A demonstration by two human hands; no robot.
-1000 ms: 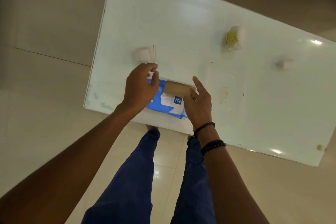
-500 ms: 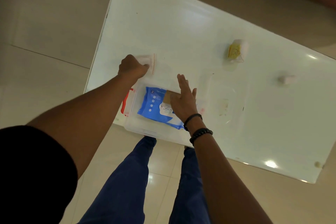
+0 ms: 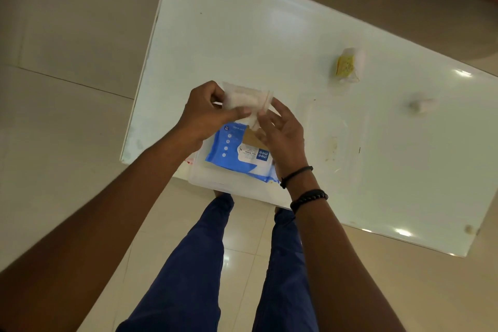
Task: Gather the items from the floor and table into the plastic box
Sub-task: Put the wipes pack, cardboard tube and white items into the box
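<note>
A clear plastic box (image 3: 215,182) sits at the near edge of the white table (image 3: 269,35). Inside it lie a blue wet-wipes pack (image 3: 231,152) and a brown cardboard piece (image 3: 252,139), partly hidden by my hands. My left hand (image 3: 204,113) grips a small white translucent packet (image 3: 245,97) and holds it above the box's far side. My right hand (image 3: 280,129) is beside it with spread fingers, its fingertips touching the packet's lower edge.
A yellow-and-white wrapped item (image 3: 349,66) lies on the table at the right. Further right lies a small white item (image 3: 421,105). A clear lid (image 3: 336,132) rests flat beside the box. My blue-trousered legs (image 3: 188,264) stand on the tiled floor below.
My left hand has picked the white packet off the table and brought it over the box. My right hand has lifted off the cardboard piece and now touches the packet.
</note>
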